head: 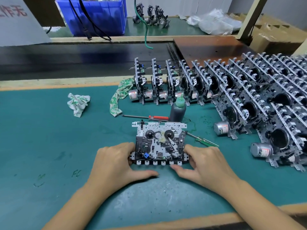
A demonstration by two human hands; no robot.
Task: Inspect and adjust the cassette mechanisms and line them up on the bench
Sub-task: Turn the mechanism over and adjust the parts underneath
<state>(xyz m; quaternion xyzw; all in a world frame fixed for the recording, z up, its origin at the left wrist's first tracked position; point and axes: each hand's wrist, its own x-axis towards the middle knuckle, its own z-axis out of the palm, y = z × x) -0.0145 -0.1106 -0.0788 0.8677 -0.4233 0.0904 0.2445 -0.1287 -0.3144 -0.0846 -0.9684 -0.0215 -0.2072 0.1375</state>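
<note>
One cassette mechanism (pixel 159 141) lies face up on the green bench mat (pixel 41 138), its row of white keys toward me. My left hand (pixel 116 161) grips its left edge and my right hand (pixel 206 163) grips its right edge, with both thumbs stretched under the key row. A long row of cassette mechanisms (pixel 207 82) stands on edge behind it, and more rows (pixel 274 113) fill the right side of the bench.
A dark bottle with a green cap (pixel 178 110), a red-handled screwdriver (pixel 149 117) and a green-handled screwdriver (pixel 203 140) lie just behind and right of the mechanism. Two crumpled cloths (pixel 78 103) (pixel 121 95) sit to the left. A blue crate (pixel 94 15) stands far back.
</note>
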